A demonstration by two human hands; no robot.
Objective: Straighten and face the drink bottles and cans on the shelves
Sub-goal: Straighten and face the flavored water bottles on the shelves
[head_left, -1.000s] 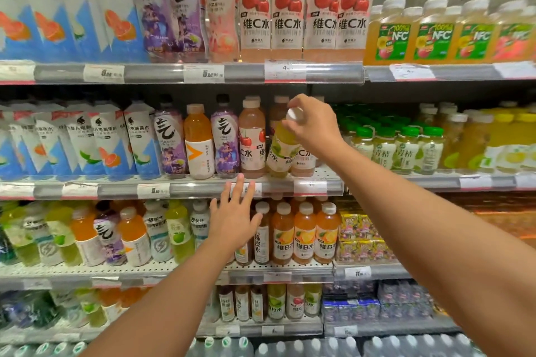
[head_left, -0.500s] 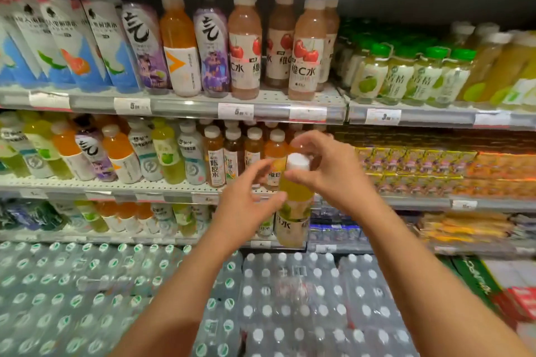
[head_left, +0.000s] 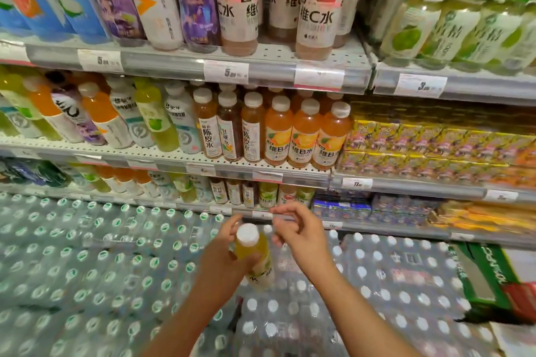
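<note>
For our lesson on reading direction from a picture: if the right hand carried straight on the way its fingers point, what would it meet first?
The right hand, holding nothing, points left toward the yellow-green bottle gripped by the left hand. It would probably meet the bottle's white cap first, though depth is unclear.

Held bottle (head_left: pixel 253 255) in left hand (head_left: pixel 223 264), before lowest shelf (head_left: pixel 261 214), above water packs (head_left: pixel 87 269). Right hand (head_left: pixel 301 238) just right of cap, apparently apart. Carton stacks (head_left: pixel 435 151) right of middle-shelf bottles (head_left: pixel 304 133).
</note>
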